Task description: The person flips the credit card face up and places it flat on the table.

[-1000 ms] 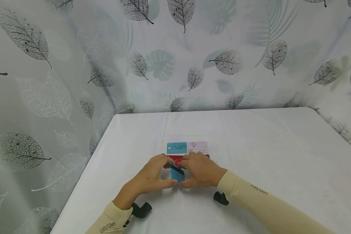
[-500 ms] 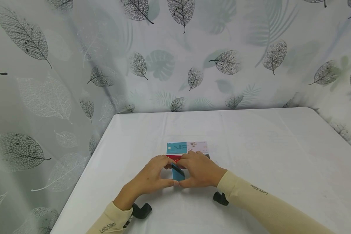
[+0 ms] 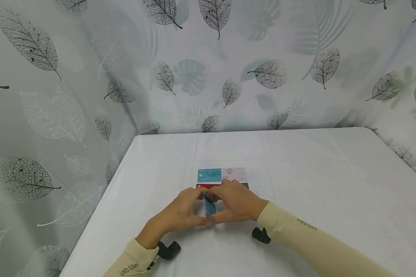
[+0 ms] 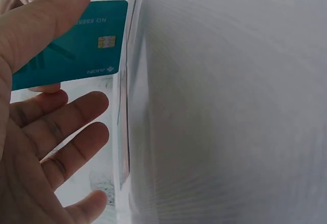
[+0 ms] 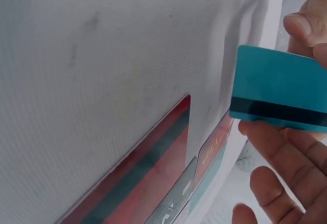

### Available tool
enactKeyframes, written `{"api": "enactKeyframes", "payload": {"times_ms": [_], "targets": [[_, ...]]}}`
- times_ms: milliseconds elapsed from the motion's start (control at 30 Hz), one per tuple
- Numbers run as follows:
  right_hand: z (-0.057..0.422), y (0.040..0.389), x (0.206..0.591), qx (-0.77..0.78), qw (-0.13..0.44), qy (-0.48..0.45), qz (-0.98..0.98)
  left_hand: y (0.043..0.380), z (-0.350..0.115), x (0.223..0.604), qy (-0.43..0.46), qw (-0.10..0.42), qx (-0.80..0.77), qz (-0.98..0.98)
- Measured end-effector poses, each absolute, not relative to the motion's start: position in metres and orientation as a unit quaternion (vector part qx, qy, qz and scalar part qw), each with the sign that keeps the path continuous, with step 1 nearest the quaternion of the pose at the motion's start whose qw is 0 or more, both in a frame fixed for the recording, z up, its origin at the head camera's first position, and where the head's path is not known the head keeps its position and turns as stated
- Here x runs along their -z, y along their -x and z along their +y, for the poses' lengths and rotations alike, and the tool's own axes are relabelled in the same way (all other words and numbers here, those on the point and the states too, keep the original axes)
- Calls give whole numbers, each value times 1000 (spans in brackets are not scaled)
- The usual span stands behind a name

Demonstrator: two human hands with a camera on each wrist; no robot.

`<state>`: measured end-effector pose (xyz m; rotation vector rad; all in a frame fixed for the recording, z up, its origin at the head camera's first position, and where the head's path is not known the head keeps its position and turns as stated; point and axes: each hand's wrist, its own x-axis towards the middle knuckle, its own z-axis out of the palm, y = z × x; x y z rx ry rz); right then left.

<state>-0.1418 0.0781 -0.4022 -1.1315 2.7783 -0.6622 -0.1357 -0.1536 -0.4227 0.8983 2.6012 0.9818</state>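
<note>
A teal card stands on its edge between my two hands, low over the white cloth. My left hand holds it with the thumb on the near side and the fingertips at the far side. My right hand pinches the same card from the right, also between thumb and fingers. In the left wrist view the card shows a chip and mirrored print. Its back, with a black magnetic stripe, faces the right wrist camera. Other fingers of both hands spread loosely.
Beyond the hands lie a teal VIP card and a pink flowered card. A red card and a dark card are partly hidden by the hands. The right wrist view has a red card with a grey stripe.
The teal card has turned more edge-on to the head camera. My left fingers have shifted slightly and now cover more of the red card; the right hand has barely moved.
</note>
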Motion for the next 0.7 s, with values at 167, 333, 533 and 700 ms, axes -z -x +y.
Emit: {"api": "enactKeyframes", "payload": {"times_ms": [167,333,533,700], "targets": [[78,141,403,233,32,369,899,135,-151,423,-306,105,-335,885],[78,140,403,255,38,373,891,133,-151,424,-306,99,-328,888],[78,140,401,256,33,373,891,132,-151,424,-322,69,-303,894],[79,140,399,257,37,358,897,132,-152,422,-322,56,-253,911]]}}
